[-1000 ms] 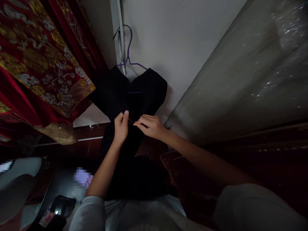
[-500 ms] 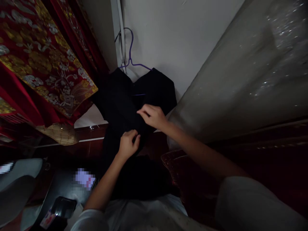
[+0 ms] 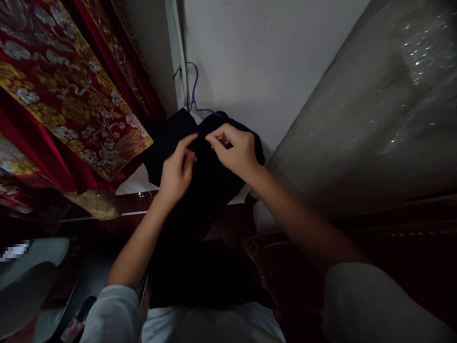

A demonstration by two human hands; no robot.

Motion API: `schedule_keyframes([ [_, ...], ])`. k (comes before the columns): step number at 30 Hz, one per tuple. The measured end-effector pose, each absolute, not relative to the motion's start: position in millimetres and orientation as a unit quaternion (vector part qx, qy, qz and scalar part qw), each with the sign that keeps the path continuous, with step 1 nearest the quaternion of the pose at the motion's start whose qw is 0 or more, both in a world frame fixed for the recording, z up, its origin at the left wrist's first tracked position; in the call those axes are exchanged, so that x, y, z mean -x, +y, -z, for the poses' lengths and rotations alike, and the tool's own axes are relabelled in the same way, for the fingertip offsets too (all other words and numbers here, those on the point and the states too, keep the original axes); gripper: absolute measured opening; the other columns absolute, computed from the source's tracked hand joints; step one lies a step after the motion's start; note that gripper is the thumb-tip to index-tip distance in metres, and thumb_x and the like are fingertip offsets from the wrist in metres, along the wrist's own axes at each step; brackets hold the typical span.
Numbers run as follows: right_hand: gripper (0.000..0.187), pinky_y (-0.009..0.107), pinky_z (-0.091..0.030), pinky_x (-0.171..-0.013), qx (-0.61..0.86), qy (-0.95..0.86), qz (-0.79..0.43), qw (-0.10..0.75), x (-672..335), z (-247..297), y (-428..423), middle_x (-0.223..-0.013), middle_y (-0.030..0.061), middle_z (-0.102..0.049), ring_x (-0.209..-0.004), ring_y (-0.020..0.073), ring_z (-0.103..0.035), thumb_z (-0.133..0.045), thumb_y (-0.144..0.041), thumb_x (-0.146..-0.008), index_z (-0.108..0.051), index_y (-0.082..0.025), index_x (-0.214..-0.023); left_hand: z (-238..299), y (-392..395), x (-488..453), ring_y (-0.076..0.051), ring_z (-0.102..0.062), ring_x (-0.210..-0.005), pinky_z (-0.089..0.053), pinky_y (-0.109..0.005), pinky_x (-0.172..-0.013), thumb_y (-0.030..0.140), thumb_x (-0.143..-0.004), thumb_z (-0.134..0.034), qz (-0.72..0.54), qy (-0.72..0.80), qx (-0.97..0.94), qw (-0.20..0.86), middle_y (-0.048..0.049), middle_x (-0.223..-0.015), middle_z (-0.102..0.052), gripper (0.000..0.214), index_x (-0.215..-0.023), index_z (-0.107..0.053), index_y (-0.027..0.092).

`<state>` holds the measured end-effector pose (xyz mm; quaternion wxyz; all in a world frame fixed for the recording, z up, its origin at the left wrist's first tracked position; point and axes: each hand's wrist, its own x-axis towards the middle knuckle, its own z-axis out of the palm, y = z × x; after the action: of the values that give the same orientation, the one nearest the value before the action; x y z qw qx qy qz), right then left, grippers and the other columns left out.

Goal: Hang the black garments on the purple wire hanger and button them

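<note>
A black garment (image 3: 200, 200) hangs on a purple wire hanger (image 3: 194, 93) against a white wall. My left hand (image 3: 176, 169) is raised at the garment's collar, fingers curled, thumb and forefinger pinching the cloth just left of the neck opening. My right hand (image 3: 237, 150) is at the same height, pinching the collar edge on the right side. The two hands almost meet at the neck. The lower part of the garment drapes down over my lap in the dark.
A red and gold embroidered cloth (image 3: 60, 90) hangs at the left. A grey glittery drape (image 3: 364, 105) fills the right. A dark red patterned cloth (image 3: 271, 257) lies by my right forearm. A grey rounded object (image 3: 28, 271) sits low at the left.
Both hands have moved up from the garment's chest to its collar under the hanger. The left hand rose from below the right to level with it. The view tilted slightly.
</note>
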<state>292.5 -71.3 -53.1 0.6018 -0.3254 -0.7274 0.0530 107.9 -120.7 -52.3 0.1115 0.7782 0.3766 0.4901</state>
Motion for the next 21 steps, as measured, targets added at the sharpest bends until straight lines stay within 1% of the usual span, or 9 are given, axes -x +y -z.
schedule_keyframes([
  [3,0.027,0.03,-0.056,-0.066,0.319,-0.71,-0.078,0.622,-297,55,-76,-0.073,0.0003,-0.068,-0.066,0.0145,-0.068,-0.061,-0.045,-0.099,-0.066,-0.02,-0.088,24,-92,-116,-0.018,-0.068,-0.099,-0.05,-0.029,-0.092,0.024,-0.103,-0.05,-0.475,0.338,-0.811,0.04,-0.0066,-0.104,-0.072,0.022,-0.114,-0.067,0.017],
  [5,0.026,0.03,-0.055,-0.065,0.317,-0.709,-0.06,0.627,-298,55,-73,-0.073,0.001,-0.069,-0.065,0.0153,-0.068,-0.062,-0.044,-0.098,-0.066,-0.021,-0.086,18,-85,-123,-0.018,-0.067,-0.096,-0.049,-0.029,-0.089,0.021,-0.102,-0.051,-0.456,0.345,-0.82,0.013,-0.0069,-0.099,-0.072,0.018,-0.101,-0.068,0.016],
  [7,0.027,0.031,-0.053,-0.064,0.313,-0.724,-0.02,0.614,-298,57,-65,-0.072,0.002,-0.069,-0.062,0.0157,-0.065,-0.061,-0.041,-0.098,-0.065,-0.022,-0.08,18,-85,-129,-0.018,-0.066,-0.088,-0.049,-0.028,-0.084,0.02,-0.102,-0.051,-0.449,0.365,-0.816,0.003,-0.0059,-0.092,-0.071,0.017,-0.095,-0.066,0.016],
  [11,0.032,0.032,-0.047,-0.062,0.307,-0.78,0.034,0.544,-291,82,-46,-0.067,0.004,-0.065,-0.061,0.0174,-0.06,-0.055,-0.036,-0.099,-0.058,-0.023,-0.07,15,-76,-133,-0.015,-0.065,-0.079,-0.049,-0.027,-0.079,0.022,-0.103,-0.051,-0.498,0.388,-0.775,0.022,-0.0016,-0.08,-0.063,0.018,-0.091,-0.062,0.016],
  [14,0.035,0.032,-0.042,-0.057,0.292,-0.817,0.026,0.496,-289,119,-44,-0.061,0.0029,-0.06,-0.056,0.0167,-0.056,-0.052,-0.034,-0.1,-0.054,-0.023,-0.067,3,-47,-112,-0.015,-0.068,-0.085,-0.049,-0.03,-0.082,0.031,-0.108,-0.042,-0.564,0.392,-0.726,0.015,-0.0002,-0.082,-0.058,0.028,-0.098,-0.062,0.015],
  [16,0.036,0.031,-0.041,-0.055,0.289,-0.822,0.011,0.49,-291,143,-51,-0.061,0.002,-0.06,-0.055,0.0154,-0.055,-0.052,-0.033,-0.101,-0.053,-0.023,-0.067,-3,-20,-82,-0.017,-0.069,-0.091,-0.049,-0.033,-0.085,0.037,-0.11,-0.032,-0.597,0.409,-0.69,0.004,-0.0003,-0.084,-0.055,0.039,-0.102,-0.062,0.014],
  [17,0.036,0.03,-0.041,-0.055,0.292,-0.819,0.003,0.493,-292,152,-56,-0.061,0.0017,-0.061,-0.055,0.0149,-0.056,-0.052,-0.032,-0.101,-0.053,-0.023,-0.067,-3,-6,-64,-0.017,-0.069,-0.093,-0.049,-0.034,-0.085,0.04,-0.11,-0.032,-0.606,0.425,-0.672,0.005,0.0,-0.083,-0.054,0.04,-0.101,-0.062,0.014],
  [20,0.033,0.029,-0.044,-0.056,0.293,-0.809,-0.014,0.51,-297,164,-70,-0.064,0.0016,-0.065,-0.058,0.0149,-0.06,-0.056,-0.031,-0.1,-0.056,-0.022,-0.069,9,20,-6,-0.016,-0.064,-0.092,-0.05,-0.031,-0.087,0.037,-0.099,-0.063,-0.623,0.485,-0.613,0.042,0.0011,-0.079,-0.059,0.027,-0.084,-0.058,0.015],
  [21,0.031,0.029,-0.045,-0.056,0.29,-0.808,-0.016,0.513,-298,163,-73,-0.065,0.0015,-0.065,-0.058,0.015,-0.061,-0.057,-0.03,-0.1,-0.056,-0.022,-0.069,16,23,9,-0.016,-0.063,-0.094,-0.049,-0.029,-0.09,0.033,-0.098,-0.064,-0.621,0.512,-0.591,0.057,0.0016,-0.076,-0.06,0.027,-0.08,-0.055,0.016],
])
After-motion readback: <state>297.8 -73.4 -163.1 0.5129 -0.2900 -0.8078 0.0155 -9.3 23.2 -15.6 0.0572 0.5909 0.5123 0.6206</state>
